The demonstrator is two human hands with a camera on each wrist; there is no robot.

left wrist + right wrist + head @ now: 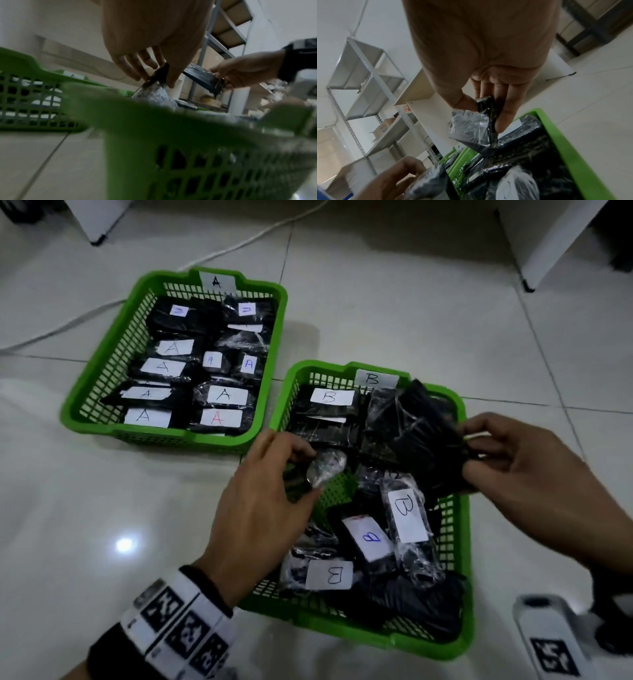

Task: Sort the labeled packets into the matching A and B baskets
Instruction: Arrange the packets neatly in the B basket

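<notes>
Left hand (pixel 260 508) pinching 1 packet (pixel 325 469), right hand (pixel 527 474) pinching 1 black packet (pixel 421 436), over B basket (pixel 459 559), 2 baskets total

Glossy plastic-wrapped packets (pixel 407 511), plastic baskets (pixel 462 542)

held packets' (pixel 421 436) labels hidden, near basket (pixel 188 135) blurred

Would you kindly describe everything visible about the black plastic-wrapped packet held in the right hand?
The black plastic-wrapped packet is flat and roughly rectangular, sealed in clear crinkled film that catches glints. The right hand pinches one end between thumb and fingers, holding it tilted above the far right part of the green B basket. No label shows on its visible faces.
</notes>
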